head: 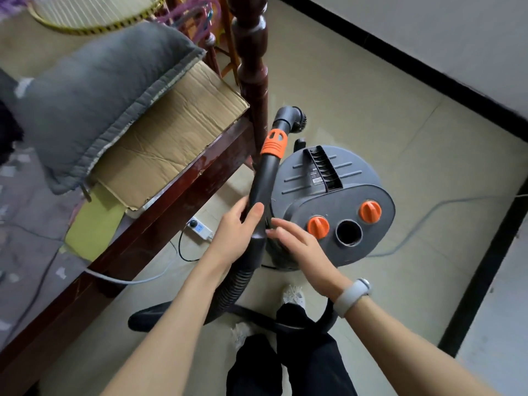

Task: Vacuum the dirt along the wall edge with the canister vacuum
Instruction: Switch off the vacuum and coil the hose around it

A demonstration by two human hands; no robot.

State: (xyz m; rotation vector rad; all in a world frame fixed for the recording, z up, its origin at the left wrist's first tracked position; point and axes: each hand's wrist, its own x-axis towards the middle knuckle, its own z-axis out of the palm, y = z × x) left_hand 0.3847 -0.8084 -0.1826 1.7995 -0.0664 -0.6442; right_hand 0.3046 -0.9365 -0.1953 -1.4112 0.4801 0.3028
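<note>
At the left, a grey cushion (94, 98) and flattened cardboard (168, 144) are seen on the wooden bed (160, 201). The black vacuum wand (264, 178) is gripped by the left hand (237, 232), fingers curled round it. The right hand (300, 247) is held open with relaxed fingers beside the grey canister vacuum (337, 201), which stands on the floor (400, 144) near the wall's black skirting (414, 72).
</note>
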